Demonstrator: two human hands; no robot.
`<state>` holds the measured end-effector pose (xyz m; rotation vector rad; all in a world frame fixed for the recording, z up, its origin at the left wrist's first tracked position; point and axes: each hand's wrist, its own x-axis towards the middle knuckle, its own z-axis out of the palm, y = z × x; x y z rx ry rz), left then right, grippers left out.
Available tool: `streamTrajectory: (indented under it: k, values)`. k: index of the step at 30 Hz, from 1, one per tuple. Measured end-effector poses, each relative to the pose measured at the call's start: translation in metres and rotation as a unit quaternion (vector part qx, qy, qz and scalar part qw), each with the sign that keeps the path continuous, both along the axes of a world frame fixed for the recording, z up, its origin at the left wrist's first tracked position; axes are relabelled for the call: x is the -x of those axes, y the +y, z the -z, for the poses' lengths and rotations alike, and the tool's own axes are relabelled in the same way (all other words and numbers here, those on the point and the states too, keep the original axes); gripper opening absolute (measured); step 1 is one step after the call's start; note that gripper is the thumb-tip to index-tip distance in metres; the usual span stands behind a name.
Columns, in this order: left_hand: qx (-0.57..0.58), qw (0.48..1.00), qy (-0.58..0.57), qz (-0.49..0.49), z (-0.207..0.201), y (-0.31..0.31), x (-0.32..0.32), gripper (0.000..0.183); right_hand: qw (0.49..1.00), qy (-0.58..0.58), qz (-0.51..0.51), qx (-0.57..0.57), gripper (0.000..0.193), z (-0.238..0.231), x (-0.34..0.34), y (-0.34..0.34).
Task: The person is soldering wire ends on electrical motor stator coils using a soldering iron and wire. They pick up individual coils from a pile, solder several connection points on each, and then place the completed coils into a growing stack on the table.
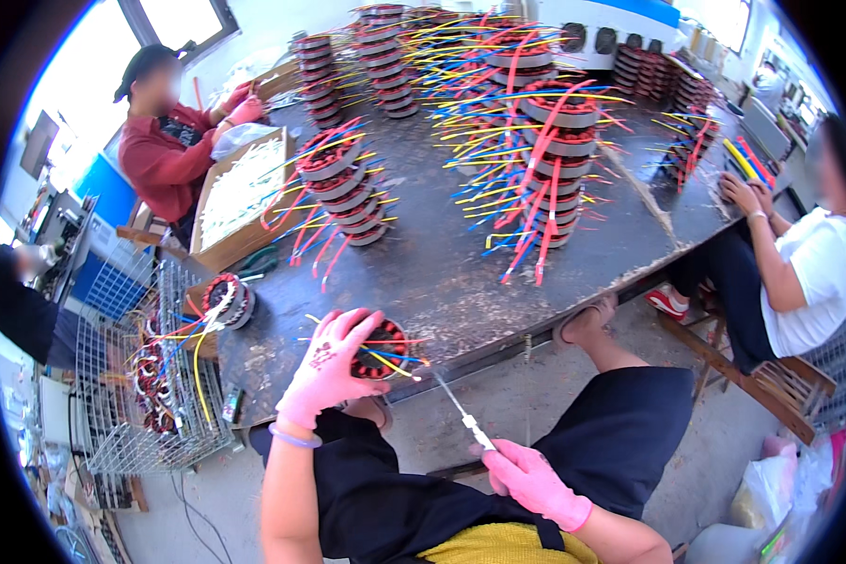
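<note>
My left hand [334,362], in a pink glove, grips a motor stator [382,350] with dark red windings at the near edge of the table. Yellow, blue and red wires [385,362] stick out of the stator toward the right. My right hand [536,479], also pink-gloved, is closed around a slim tool [477,430] with a white handle and a thin metal shaft. The shaft points up and left, its tip just beside the wire ends; I cannot tell whether they touch. Left of my left hand, another stator [230,301] with coloured wires sits on the table.
Stacks of wired stators [559,141] stand across the dark table [423,273]. A cardboard box [244,193] of white pieces lies at the left, above a wire basket [150,442] holding stators. One person [169,141] works at the far left, another [808,254] sits at the right.
</note>
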<state>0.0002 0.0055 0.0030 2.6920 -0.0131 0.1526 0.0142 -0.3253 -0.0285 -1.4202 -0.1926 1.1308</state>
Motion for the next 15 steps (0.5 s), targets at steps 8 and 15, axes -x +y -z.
streamTrajectory:
  k: [8,15]
  values:
    - [-0.011,1.000,-0.005,0.015,0.000,0.004,-0.002,0.099,1.000,0.022,0.007,0.010,0.034,-0.010,-0.003,0.004]
    - [-0.021,1.000,-0.007,0.008,0.002,0.002,-0.003,0.100,1.000,-0.003,-0.003,0.010,0.034,-0.004,-0.003,0.002]
